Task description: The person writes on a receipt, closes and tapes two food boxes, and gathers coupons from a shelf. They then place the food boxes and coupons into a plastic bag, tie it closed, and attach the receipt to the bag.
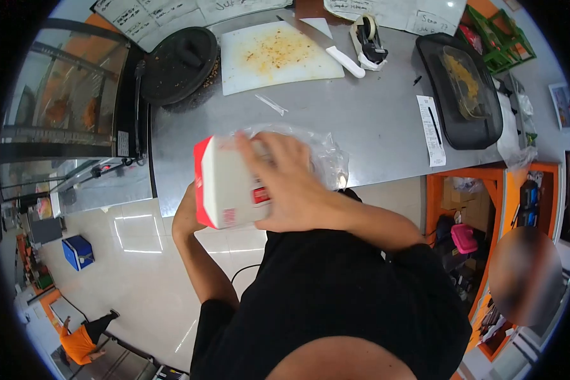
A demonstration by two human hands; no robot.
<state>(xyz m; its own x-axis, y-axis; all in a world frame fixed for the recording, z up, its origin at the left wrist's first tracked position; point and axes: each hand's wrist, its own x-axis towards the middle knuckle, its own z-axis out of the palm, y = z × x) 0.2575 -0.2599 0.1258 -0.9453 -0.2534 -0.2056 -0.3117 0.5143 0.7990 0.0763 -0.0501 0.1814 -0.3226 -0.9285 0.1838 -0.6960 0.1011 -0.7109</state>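
A white cardboard box with red ends and red print (228, 183) is held up at the front edge of the steel table, tilted. My right hand (291, 180) grips its right side, with the fingers over the top; they are slightly blurred. My left hand (185, 212) supports the box from the left and below, and its fingers are hidden behind it. A clear plastic bag (329, 158) lies crumpled on the table just behind and right of the box, partly under my right hand.
Behind stand a crumb-covered cutting board (253, 73), a white-handled knife (345, 60), a tape dispenser (368, 44) and a black lidded pan (180, 66). Small clear wrappers (272, 104) lie nearer. At right are a receipt (430, 133) and a food container (465, 82). A glass display case (63, 95) borders the left.
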